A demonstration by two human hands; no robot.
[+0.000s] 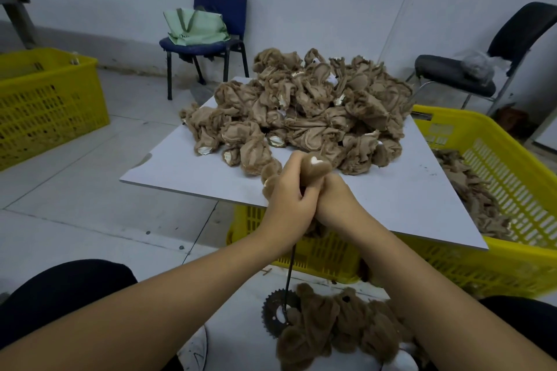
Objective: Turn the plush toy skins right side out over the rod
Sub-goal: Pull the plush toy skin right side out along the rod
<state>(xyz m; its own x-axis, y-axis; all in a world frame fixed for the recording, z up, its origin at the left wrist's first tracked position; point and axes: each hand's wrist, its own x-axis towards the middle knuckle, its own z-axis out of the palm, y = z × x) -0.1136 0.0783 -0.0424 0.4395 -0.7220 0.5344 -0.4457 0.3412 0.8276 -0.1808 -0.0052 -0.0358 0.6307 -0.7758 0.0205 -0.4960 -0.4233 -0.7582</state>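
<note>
Both hands grip one brown plush skin [315,167] pulled over the top of a thin dark rod [291,268]. My left hand [289,193] wraps the skin from the left; my right hand [334,199] clasps it from the right, touching the left. A furry tip with a white heart patch pokes out above my fingers. The rod stands on a toothed metal sprocket base [275,310] on the floor between my knees. A big pile of inside-out tan skins [304,108] lies on the white board [193,169] ahead.
Fluffy brown turned skins [334,325] lie on the floor by the sprocket. A yellow crate [494,159] under the board holds more skins. Another yellow crate [45,99] stands at left. A blue chair with a green bag [196,27] and a black chair [458,69] stand by the wall.
</note>
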